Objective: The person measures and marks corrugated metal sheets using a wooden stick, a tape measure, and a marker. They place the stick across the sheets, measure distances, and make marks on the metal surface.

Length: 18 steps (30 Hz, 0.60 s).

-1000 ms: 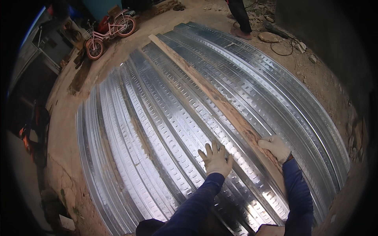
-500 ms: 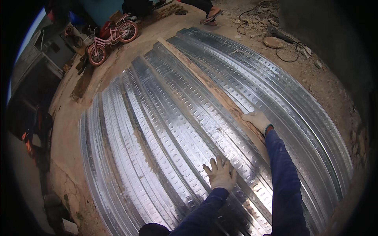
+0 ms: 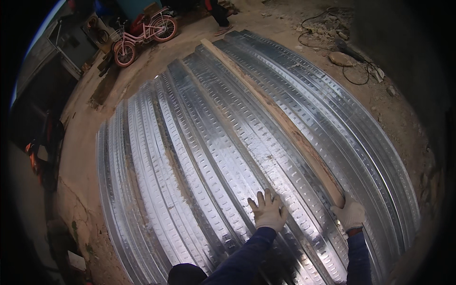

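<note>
Beneath both hands spreads a wide ribbed sheet of shiny galvanized metal decking [image 3: 256, 152], with rows of small raised dashes. A long, narrow wooden strip [image 3: 289, 122] lies along one of its grooves, running from the far edge down to the right. My right hand [image 3: 350, 213], in a pale knit glove, closes around the near end of this strip; its fingertips are partly hidden. My left hand [image 3: 269, 212], gloved alike, rests flat on the metal with fingers spread, left of the strip, holding nothing.
A pink bicycle [image 3: 142, 34] stands at the far left on the dirt-stained concrete. Beyond the sheet's far edge, a person's leg [image 3: 220, 16] shows. Stones [image 3: 343, 59], rubble and a black cable [image 3: 356, 81] lie at the far right.
My right hand has slid toward me along the wooden strip to its near end. My left hand stays spread on the metal. The person in the background has shifted left.
</note>
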Tool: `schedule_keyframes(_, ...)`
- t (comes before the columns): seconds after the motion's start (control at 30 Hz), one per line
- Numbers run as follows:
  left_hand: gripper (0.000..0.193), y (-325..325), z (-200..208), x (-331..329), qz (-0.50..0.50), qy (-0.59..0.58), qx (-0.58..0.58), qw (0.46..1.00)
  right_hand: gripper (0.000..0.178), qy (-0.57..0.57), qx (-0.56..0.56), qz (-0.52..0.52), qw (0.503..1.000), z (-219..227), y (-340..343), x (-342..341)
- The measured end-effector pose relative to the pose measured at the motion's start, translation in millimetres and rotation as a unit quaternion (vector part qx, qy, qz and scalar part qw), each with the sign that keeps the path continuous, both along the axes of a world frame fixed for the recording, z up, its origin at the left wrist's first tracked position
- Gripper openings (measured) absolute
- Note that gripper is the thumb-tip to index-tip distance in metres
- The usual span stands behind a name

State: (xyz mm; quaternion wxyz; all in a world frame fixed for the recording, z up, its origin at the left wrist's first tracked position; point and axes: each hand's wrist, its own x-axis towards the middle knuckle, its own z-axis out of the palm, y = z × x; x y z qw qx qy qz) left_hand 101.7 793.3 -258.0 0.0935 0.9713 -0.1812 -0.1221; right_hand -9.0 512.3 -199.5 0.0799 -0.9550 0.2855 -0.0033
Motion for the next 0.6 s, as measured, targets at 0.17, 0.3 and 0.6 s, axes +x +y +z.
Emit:
schedule_keyframes(0.17,0.066,2.5,0.8,-0.2,0.003,-0.008,-0.007,1.000,0.066,-0.027,-0.017,-0.018,0.999,-26.8,1.8,-7.0)
schedule_keyframes(0.3,0.068,4.1,5.0,0.2,0.004,0.000,-0.017,1.000,0.060,-0.058,0.039,-0.022,0.997,-12.9,1.9,25.3)
schedule_keyframes(0.6,0.064,6.2,-10.2,-2.2,0.000,-0.034,-0.037,0.999,0.063,-0.087,0.049,0.027,0.995,9.6,-5.6,66.1)
